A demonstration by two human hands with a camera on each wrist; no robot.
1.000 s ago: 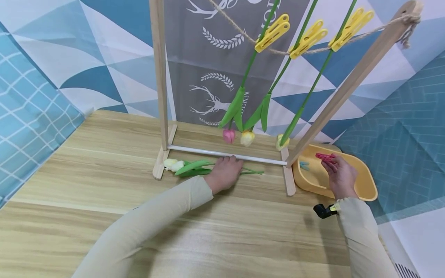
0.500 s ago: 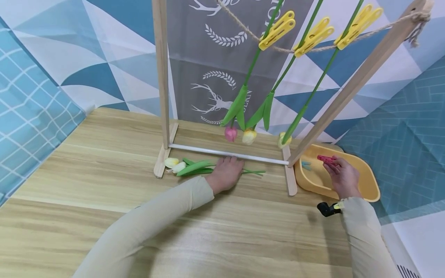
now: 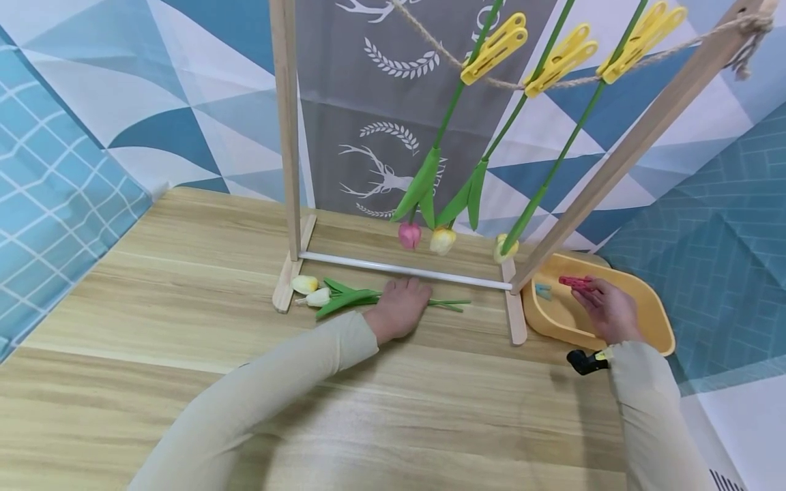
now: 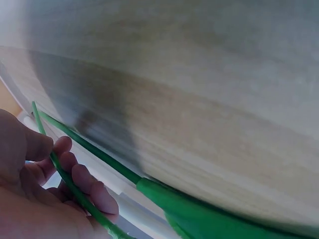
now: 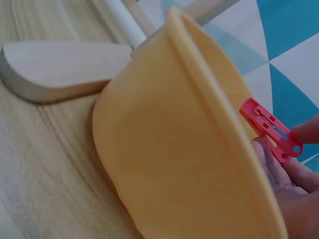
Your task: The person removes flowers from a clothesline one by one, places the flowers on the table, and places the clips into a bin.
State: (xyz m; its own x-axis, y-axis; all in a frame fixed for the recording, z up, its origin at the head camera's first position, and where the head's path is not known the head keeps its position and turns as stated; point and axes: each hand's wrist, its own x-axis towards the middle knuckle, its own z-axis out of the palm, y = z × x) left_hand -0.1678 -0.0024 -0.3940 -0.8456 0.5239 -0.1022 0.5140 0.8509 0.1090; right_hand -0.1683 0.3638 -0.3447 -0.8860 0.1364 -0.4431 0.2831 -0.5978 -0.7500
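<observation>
Tulip stem [image 4: 75,188]: down by the tabletop [image 3: 430,423], in front of the crossbar [image 3: 368,264]. Left hand [image 3: 402,307] has it pinched, thumb against fingers. Second stem [image 4: 92,148] runs just beside it, outside the pinch. Both heads lie toward the left foot of the rack; can't tell which belongs to which stem, the hand covers the crossing.

I'd lift slowly, watching the leaves [image 3: 344,298]: overlapped, they could drag the neighbour along. Pinch is on bare stem, which should leave stem free for a peg.

Right hand [image 3: 608,310]: thumb and fingers grip the red peg [image 5: 269,128] by its holed end, nose pointing away. Looks right for squeezing. It's over the tub [image 5: 154,129]; blue peg [image 3: 543,291] lies inside. Raise past the rim before swinging over, and mind the right post [image 3: 626,153].

Pattern to match on the rope [image 3: 428,37]: yellow pegs [image 3: 494,48] bite stem and rope together, heads down. Leave a gap so blooms don't rub.
</observation>
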